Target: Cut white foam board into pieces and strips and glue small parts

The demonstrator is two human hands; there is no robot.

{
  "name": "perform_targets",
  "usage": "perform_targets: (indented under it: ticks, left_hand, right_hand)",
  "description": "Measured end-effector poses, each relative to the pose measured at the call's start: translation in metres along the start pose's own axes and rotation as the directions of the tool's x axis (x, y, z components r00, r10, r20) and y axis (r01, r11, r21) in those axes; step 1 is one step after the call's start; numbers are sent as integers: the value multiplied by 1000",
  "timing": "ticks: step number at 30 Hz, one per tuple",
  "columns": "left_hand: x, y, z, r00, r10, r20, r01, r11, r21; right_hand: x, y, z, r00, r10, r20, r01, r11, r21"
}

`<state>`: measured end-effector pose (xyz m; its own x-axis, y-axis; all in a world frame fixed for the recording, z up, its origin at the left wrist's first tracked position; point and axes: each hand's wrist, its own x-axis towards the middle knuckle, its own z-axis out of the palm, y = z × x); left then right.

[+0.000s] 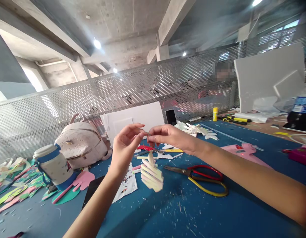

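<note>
My left hand [126, 142] and my right hand [165, 137] meet above the blue table, fingertips almost touching. Each is closed in a pinch; whatever lies between the fingers is too small to make out. Just below them is a pale cream, layered foam piece [152, 175], narrow at the top and wider below, with slanting strips. It seems to hang from the fingertips, though a thread is hard to see. Scissors with red and yellow handles [204, 178] lie open to its right. A red-handled tool [146, 147] rests behind it, partly covered by the hands.
A bottle [55, 165] and a pale backpack [82, 142] stand left, beside coloured foam scraps [14, 185]. White scraps [195, 129], a phone [171, 117] and a glue stick [215, 114] are at the back. A pink glue gun [247, 150] lies right. Perforated metal panels [143, 89] border the table.
</note>
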<state>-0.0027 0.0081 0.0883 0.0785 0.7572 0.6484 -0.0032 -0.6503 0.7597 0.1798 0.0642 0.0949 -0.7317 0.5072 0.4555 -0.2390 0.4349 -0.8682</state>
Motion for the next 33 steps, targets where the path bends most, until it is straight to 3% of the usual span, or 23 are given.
perform_targets:
  ticks: [3, 6, 10, 17, 24, 33]
  left_hand:
    - [2, -10, -1, 989, -102, 111, 111, 991, -80]
    - [4, -24, -2, 928, -214, 305, 264, 955, -133]
    - [0, -41, 7, 876, -292, 385, 357, 928, -109]
    - [-16, -60, 31, 844, -414, 341, 462, 884, -68]
    - [-18, -70, 28, 825, -488, 283, 526, 848, -69]
    - [-21, -67, 29, 806, -526, 271, 560, 826, -61]
  right_hand:
    - [-1, -5, -4, 1000, -11, -14, 10, 1000, -28]
    - [-1, -6, -10, 1000, -16, -22, 15, 999, -50]
    - [-1, -5, -17, 998, -15, -59, 10, 996, -92]
    - [1, -9, -29, 982, -64, -178, 12, 960, -278]
    - [3, -3, -43, 953, -143, -266, 10, 896, -444]
    - [4, 4, -47, 943, -155, -295, 0, 884, -467]
